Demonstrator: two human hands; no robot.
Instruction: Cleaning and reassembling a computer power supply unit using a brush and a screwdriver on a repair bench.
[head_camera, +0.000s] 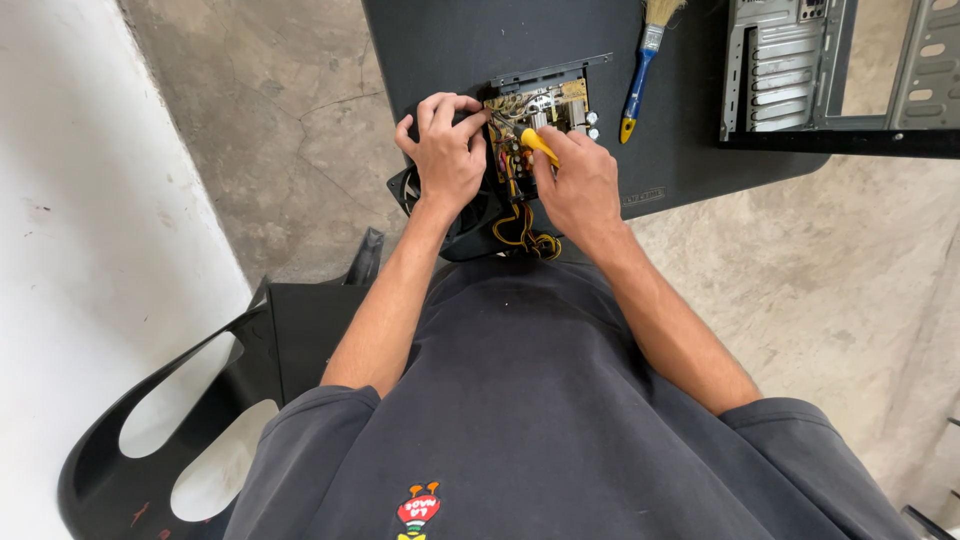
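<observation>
An opened power supply unit (545, 100) with a brown circuit board and bundled yellow and black wires lies at the near edge of a dark table (450, 45). My left hand (443, 150) grips its left side, over a black fan cover. My right hand (578, 185) holds a yellow-handled tool (538, 145), likely a screwdriver, whose tip points into the board. A bunch of cables (528, 238) hangs off the table edge between my wrists.
A paintbrush with a blue and yellow handle (641, 70) lies on the table right of the unit. A grey metal computer case (790, 65) stands at the far right. A black plastic chair (180, 400) sits at my left on the concrete floor.
</observation>
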